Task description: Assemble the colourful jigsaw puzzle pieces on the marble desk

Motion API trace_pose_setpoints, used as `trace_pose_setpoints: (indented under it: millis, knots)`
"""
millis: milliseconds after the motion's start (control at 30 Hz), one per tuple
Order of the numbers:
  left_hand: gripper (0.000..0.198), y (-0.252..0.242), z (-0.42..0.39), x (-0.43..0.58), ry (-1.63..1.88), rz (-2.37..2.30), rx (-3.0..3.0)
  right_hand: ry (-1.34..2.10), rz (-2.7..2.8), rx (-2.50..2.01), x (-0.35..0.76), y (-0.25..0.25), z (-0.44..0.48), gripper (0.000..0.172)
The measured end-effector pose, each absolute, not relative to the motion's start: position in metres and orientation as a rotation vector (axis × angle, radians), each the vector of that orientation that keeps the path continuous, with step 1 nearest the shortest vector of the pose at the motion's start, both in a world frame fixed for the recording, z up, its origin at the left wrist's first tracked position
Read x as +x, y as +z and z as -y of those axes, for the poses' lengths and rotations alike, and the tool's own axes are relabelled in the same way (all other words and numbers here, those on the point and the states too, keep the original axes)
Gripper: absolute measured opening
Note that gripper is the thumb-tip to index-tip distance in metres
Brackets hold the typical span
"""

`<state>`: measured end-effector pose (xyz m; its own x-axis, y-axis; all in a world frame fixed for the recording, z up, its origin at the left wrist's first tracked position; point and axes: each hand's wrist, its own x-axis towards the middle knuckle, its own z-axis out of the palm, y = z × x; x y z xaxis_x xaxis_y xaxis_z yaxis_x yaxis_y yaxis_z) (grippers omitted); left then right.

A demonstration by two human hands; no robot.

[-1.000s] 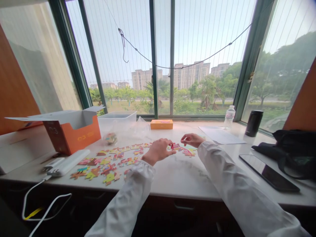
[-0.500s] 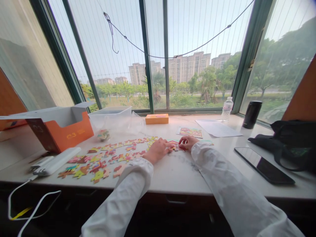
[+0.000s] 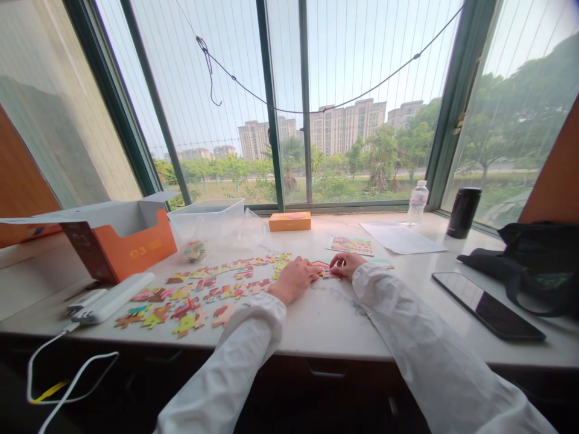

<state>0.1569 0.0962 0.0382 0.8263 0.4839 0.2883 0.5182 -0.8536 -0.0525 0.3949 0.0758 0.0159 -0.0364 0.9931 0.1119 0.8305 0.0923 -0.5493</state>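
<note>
In the head view, my left hand (image 3: 297, 279) lies on the table with its fingers stretched to the right, their tips at the left side of some joined jigsaw pieces (image 3: 322, 269). Opposite it, my right hand (image 3: 346, 264) has thumb and fingers closed in a pinch at the right side of these pieces. A jigsaw piece seems to be between them, mostly covered by the fingers. Many loose, bright jigsaw pieces (image 3: 184, 323) spread over the table to the left of my hands. A printed picture card (image 3: 351, 245) lies just behind my right hand.
On the left stand an orange box (image 3: 143, 246), a clear plastic bin (image 3: 205, 212) and a white power strip (image 3: 113, 298). An orange carton (image 3: 289, 222) is at the back. To the right are paper (image 3: 400, 236), a bottle (image 3: 417, 204), a black cylinder (image 3: 464, 212), a phone (image 3: 486, 306) and a black bag (image 3: 543, 265).
The whole view has shifted slightly, so things sit a little lower and further right. Both hands stay at the joined pieces, with only slight finger movement.
</note>
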Motion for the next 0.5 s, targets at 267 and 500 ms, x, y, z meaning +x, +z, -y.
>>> trace_pose_setpoints:
  millis: [267,500]
  knots:
    - [0.030,0.0379,-0.0982,0.1567,-0.390,0.786,-2.849,0.465,1.911,-1.788,0.3929,0.0206,-0.0705,0.032]
    - [0.026,0.0394,-0.0989,0.1510,-0.375,0.768,-2.851,0.494,1.901,-1.789,0.3942,0.0168,-0.0724,0.031]
